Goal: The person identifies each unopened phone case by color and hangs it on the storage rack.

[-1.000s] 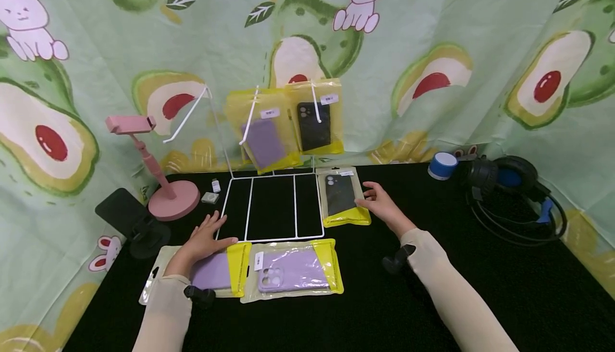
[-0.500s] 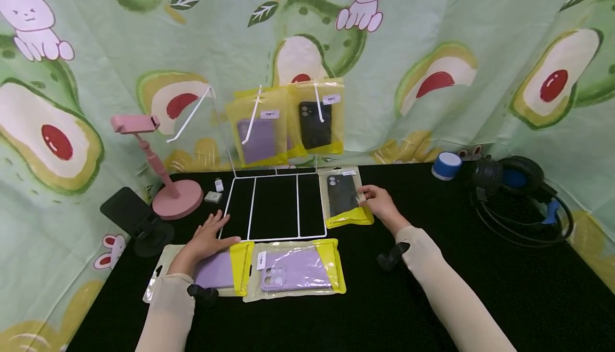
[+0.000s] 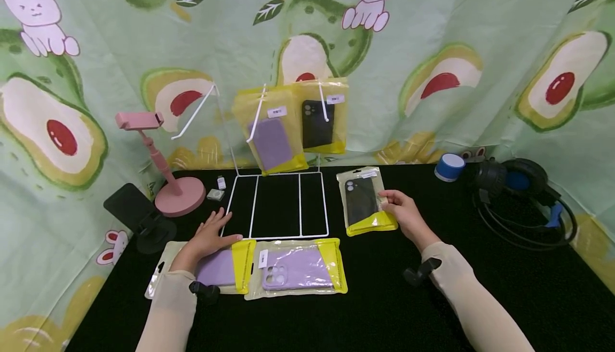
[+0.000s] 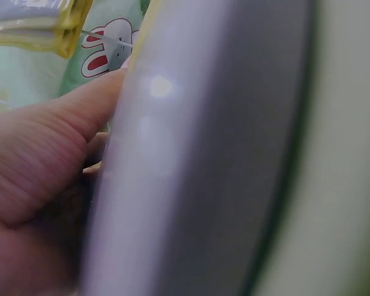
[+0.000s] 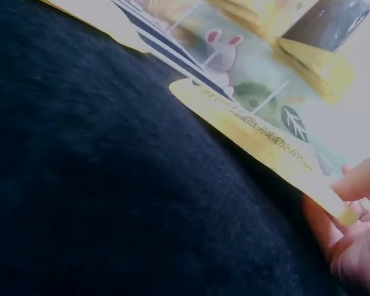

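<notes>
In the head view, my right hand (image 3: pixel 405 214) pinches the right edge of a clear, yellow-ended packet with a black phone case (image 3: pixel 361 200) in it, right of the white wire rack. The right wrist view shows thumb and fingers on either side of the packet's yellow end (image 5: pixel 259 139). My left hand (image 3: pixel 210 237) rests with spread fingers over a packet holding a purple phone case (image 3: pixel 218 269), partly hidden under the hand and sleeve. Beside it lies a second packet with a purple phone case (image 3: pixel 299 269). A blurred packet fills much of the left wrist view.
The white wire rack (image 3: pixel 254 202) has hooks bearing packets with a purple case (image 3: pixel 273 143) and a black case (image 3: pixel 317 122). On the left are a pink stand (image 3: pixel 180 194), a black phone stand (image 3: pixel 139 216) and small white items. A blue-white roll (image 3: pixel 449 167) and headphones (image 3: pixel 519 192) are at right.
My right hand has taken hold of the black case's packet and drawn it right, away from the rack. The hanging purple packet has swung. My left hand stays in place.
</notes>
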{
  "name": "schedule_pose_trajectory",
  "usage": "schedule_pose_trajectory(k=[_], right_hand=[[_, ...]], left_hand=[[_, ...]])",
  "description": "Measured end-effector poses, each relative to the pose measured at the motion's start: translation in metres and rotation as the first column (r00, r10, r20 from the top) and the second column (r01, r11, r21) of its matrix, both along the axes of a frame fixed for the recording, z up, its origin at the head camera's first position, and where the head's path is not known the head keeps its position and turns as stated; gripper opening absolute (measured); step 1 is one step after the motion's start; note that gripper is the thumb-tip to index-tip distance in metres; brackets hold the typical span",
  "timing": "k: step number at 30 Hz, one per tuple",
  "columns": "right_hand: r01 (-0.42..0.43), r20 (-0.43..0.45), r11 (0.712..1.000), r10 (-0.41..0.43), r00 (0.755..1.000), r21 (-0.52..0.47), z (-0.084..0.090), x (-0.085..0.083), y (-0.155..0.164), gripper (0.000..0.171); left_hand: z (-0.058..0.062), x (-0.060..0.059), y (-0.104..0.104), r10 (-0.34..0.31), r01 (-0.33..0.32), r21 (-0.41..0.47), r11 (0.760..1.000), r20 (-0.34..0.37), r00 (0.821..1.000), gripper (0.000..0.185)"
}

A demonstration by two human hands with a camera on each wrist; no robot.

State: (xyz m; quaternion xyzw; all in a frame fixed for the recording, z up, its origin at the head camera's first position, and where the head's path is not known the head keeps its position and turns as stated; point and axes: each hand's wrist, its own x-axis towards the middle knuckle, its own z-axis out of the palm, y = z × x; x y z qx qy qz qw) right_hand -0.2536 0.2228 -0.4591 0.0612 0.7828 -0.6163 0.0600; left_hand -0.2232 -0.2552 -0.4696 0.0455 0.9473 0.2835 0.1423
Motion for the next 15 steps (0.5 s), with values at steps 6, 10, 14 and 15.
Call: schedule_pose_trajectory(k=[6, 10, 14, 15], right_hand=[[-0.018, -0.062, 0.991, 0.01, 0.998, -0.13, 0.011, 0.024, 0.009, 0.031], [-0.04, -0.111, 0.971, 0.014, 0.994, -0.237, 0.023, 0.04, 0.013, 0.02], [-0.078, -0.158, 0.938, 0.025, 0.987, -0.337, 0.04, 0.054, 0.017, 0.021], [-0.094, -0.179, 0.929, 0.03, 0.983, -0.358, 0.045, 0.058, 0.019, 0.021]], left_hand=[[0.0, -0.002, 0.001, 0.0, 0.0, -0.003, 1.0, 0.001, 1.0, 0.093], [0.0, -0.001, 0.0, -0.004, 0.004, 0.005, 1.0, 0.0, 1.0, 0.092], [0.0, -0.001, -0.001, -0.003, 0.003, 0.0, 1.0, -0.002, 1.0, 0.091], [0.0, -0.001, -0.001, -0.002, 0.002, -0.003, 1.0, 0.0, 1.0, 0.091]])
